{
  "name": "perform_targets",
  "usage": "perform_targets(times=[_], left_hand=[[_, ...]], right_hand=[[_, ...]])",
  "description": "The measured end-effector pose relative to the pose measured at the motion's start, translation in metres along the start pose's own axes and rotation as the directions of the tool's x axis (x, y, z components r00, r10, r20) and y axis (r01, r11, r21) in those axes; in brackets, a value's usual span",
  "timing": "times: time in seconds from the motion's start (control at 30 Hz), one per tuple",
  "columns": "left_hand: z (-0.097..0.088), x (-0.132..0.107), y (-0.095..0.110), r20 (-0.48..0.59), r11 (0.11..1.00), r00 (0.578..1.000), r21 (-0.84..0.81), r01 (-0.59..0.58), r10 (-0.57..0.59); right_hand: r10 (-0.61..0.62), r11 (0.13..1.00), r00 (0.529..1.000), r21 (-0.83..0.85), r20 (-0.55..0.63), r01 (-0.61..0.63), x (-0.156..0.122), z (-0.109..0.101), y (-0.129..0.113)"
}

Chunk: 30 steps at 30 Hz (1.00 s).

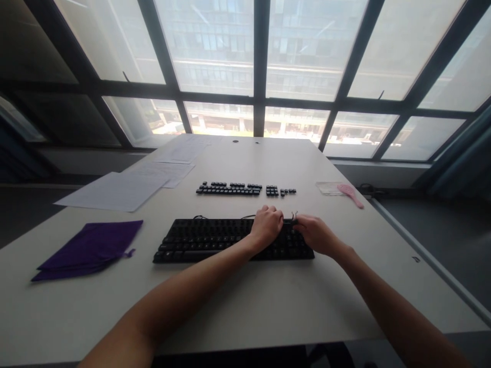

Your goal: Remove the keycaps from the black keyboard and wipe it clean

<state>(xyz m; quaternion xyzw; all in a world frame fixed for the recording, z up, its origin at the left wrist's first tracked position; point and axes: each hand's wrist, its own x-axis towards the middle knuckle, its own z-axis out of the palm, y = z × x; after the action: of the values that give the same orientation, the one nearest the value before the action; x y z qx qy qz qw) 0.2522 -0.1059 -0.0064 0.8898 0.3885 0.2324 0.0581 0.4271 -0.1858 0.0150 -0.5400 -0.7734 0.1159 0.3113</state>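
At the right end of the black plastic keyboard (207, 240), your left hand (267, 225) rests curled, grip unclear. Your right hand (316, 235) pinches a small wire tool (294, 215). The keyboard's caps are likely light, rigid and brittle-stemmed: take opposite edges. Beyond lie loose black keycaps (230, 189).

Office: desk (345, 168), keyboard (199, 240), papers (115, 191)

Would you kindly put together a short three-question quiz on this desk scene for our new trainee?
1. True or false: the left hand and the right hand both rest on the right end of the black keyboard.
2. What lies left of the keyboard on the table? A purple pouch; B pink brush; C mug.
3. Fill in: the loose keycaps lie in rows ___ the keyboard.
Key: 1 true; 2 A; 3 beyond.
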Motion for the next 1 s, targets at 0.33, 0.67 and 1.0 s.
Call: perform_targets(times=[0.33, 0.67, 1.0], left_hand=[[-0.009, -0.003, 0.008, 0.053, 0.903, 0.942, -0.308, -0.301, 0.332], [-0.001, 0.002, -0.001, 0.049, 0.842, 0.946, -0.473, -0.260, 0.320], [-0.003, -0.002, 0.003, -0.084, 0.870, 0.963, -0.415, -0.267, 0.256]], right_hand=[[0.233, 0.965, 0.931, 0.183, -0.280, -0.187, -0.010, 0.028, 0.011], [0.336, 0.917, 0.851, 0.347, -0.404, -0.197, -0.009, 0.026, 0.007], [0.366, 0.875, 0.853, 0.451, -0.372, -0.179, -0.006, 0.031, 0.010]])
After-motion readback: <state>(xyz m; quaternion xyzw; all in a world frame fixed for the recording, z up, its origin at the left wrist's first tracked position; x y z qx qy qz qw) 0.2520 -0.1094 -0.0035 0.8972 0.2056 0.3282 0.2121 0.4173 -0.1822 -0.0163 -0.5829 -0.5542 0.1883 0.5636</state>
